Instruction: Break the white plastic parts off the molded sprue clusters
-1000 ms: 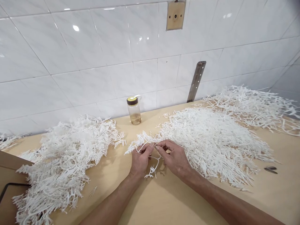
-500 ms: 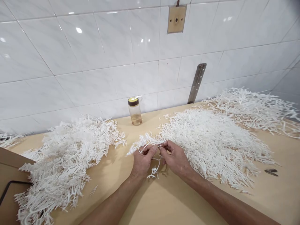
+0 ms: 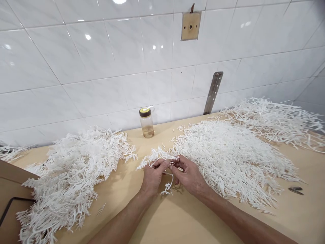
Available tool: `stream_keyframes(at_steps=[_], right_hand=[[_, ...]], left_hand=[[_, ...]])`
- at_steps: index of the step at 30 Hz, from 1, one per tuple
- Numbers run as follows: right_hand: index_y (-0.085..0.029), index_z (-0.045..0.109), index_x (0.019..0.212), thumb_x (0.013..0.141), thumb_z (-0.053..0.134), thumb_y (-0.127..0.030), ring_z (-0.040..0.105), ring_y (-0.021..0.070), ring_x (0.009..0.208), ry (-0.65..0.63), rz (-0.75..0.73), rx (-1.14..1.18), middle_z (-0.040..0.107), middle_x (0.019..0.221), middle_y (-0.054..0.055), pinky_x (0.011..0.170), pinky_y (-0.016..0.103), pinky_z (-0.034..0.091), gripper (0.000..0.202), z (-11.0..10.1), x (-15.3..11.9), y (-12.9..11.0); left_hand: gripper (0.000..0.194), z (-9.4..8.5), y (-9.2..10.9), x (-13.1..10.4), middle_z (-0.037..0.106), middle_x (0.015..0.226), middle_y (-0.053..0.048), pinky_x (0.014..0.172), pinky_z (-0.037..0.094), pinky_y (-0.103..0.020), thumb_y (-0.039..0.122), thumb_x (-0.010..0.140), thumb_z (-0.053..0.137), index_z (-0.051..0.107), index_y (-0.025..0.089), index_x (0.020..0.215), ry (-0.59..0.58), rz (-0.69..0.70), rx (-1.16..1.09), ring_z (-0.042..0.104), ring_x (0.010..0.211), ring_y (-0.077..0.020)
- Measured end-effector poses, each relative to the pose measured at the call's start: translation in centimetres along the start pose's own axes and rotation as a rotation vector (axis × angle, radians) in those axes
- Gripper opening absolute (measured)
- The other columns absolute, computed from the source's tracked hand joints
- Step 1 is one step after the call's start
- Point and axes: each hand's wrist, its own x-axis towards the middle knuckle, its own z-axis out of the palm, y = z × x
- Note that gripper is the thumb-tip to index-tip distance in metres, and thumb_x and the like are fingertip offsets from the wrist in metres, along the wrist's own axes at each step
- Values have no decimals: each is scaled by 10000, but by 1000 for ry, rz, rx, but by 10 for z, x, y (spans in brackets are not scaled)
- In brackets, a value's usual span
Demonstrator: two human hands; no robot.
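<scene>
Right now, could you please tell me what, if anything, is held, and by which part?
A white branching piece, held by its stem in the fingers of the left hand; those of the right hand pinch it alongside, exact spot hidden.

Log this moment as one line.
left hand: holding white branch | right hand: at same branch, grip partly hidden | bottle: upright by wall

Glossy white wall tiles (image 3: 152, 32), faintly grey-veined, rose beyond the right hand (image 3: 186, 173), reflecting bright spots of light (image 3: 87, 37). A yellowed plate (image 3: 191, 33) was set high beyond it; farther right, a perforated metal strip (image 3: 213, 93) stood against the tiles. A pale tan tabletop (image 3: 182, 222) extended beneath the hand.
</scene>
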Motion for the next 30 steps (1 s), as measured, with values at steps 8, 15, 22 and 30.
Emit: stream_keyframes(at_steps=[8,15,22,30], right_hand=[[-188,647,862,872,597,-444,546,120,494,54,-6,-23,653,721,6,468,249,451,261,-3,0,2],[-182,641,980,852,632,-459,590,132,577,-17,-27,74,675,826,30,479,240,479,305,0,0,3],[-170,632,852,854,637,-468,547,109,471,5,31,141,585,631,-26,455,238,463,299,-3,1,6],[-161,618,821,851,634,-477,543,109,448,-39,59,154,599,619,-24,448,241,453,318,-1,1,2]], left_hand=[[424,1,0,0,503,508,22,511,392,-246,491,618,818,573,151,553,-3,-32,-62,460,482,-101],[423,-3,1,1,543,524,-7,515,410,-269,537,625,806,647,146,604,-11,-27,-36,528,519,-145],[396,-2,3,-1,576,542,-31,540,436,-290,509,644,804,667,137,644,-60,-37,-128,567,535,-166],[401,3,11,-5,591,538,-42,526,444,-290,510,683,770,653,134,608,-121,-36,-88,556,515,-159]])
